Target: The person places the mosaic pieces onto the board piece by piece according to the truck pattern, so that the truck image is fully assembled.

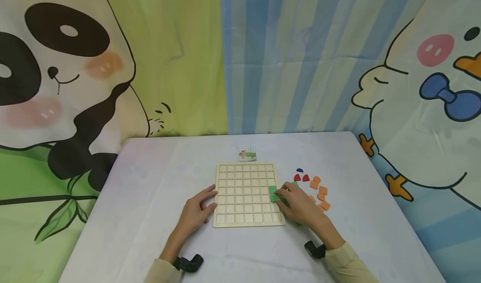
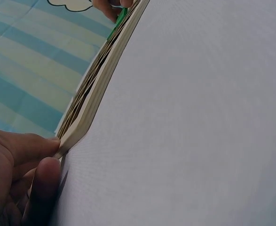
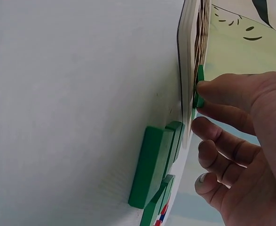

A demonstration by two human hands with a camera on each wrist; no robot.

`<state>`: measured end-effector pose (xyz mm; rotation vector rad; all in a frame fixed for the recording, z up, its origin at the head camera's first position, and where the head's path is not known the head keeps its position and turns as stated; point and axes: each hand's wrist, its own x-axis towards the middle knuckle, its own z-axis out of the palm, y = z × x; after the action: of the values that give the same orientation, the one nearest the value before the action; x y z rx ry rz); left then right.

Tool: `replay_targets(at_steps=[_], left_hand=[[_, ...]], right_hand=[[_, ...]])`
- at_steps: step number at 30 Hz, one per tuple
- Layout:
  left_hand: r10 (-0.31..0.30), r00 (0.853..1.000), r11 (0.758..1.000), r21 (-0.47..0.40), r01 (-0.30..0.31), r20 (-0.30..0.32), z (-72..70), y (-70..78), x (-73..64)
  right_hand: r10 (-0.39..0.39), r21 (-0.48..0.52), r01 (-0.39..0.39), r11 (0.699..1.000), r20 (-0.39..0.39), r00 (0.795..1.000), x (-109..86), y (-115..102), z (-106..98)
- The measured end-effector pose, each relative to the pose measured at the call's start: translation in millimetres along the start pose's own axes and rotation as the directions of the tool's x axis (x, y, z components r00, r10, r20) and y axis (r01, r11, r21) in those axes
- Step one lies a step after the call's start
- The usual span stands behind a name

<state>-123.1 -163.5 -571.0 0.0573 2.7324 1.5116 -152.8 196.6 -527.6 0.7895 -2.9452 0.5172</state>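
Nearest the head camera, two tan sleeves are entering at the bottom of the view, a black wrist device showing beside the left wrist and a second device beside the right. The wooden grid board is lying flat on the white table, between the hands. The left hand is resting against the board's left edge, thumb and fingers spread apart and touching the rim without wrapping round it. The right hand is working at the board's right edge; thumb and forefinger are pinching a green piece, while the remaining fingers are curling loosely. Whether that piece is fully seated, I cannot tell. Green is showing in two neighbouring cells of the rightmost column, at the fingertips.

Loose green blocks are lying on the table just beside the board's right edge, partly hidden by the right hand in the head view. Beyond them, orange squares and discs are lying scattered, with two red pieces and a dark blue half-disc farther back. A small picture card is lying just past the board's far edge. A cartoon-printed curtain is hanging behind.
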Motion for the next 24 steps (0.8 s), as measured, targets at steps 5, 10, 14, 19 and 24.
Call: replay_targets(at_steps=[5,10,14,19,24], left_hand=[[-0.025,1.000,1.000,-0.001,0.025,0.007,-1.2,0.8,0.5],[-0.022,1.000,1.000,-0.010,0.022,0.012,-1.1,0.9,1.0],[-0.011,1.000,1.000,-0.017,0.011,0.005,-0.3,0.5,1.0],[-0.005,1.000,1.000,-0.022,0.006,0.001,-0.4,0.6,1.0],[-0.003,1.000,1.000,-0.011,0.003,-0.005,-0.5,0.2,0.7]], right_hand=[[-0.004,0.009,0.004,1.000,-0.003,1.000,1.1,-1.7,-0.8],[-0.011,0.015,0.011,1.000,-0.008,1.000,0.8,-2.0,-1.8],[-0.017,0.013,0.017,1.000,-0.002,1.000,1.0,-1.0,-1.5],[0.004,0.012,-0.004,1.000,0.007,1.000,1.0,1.5,-2.9],[0.031,0.017,-0.031,0.999,0.009,0.999,1.0,6.3,-8.2]])
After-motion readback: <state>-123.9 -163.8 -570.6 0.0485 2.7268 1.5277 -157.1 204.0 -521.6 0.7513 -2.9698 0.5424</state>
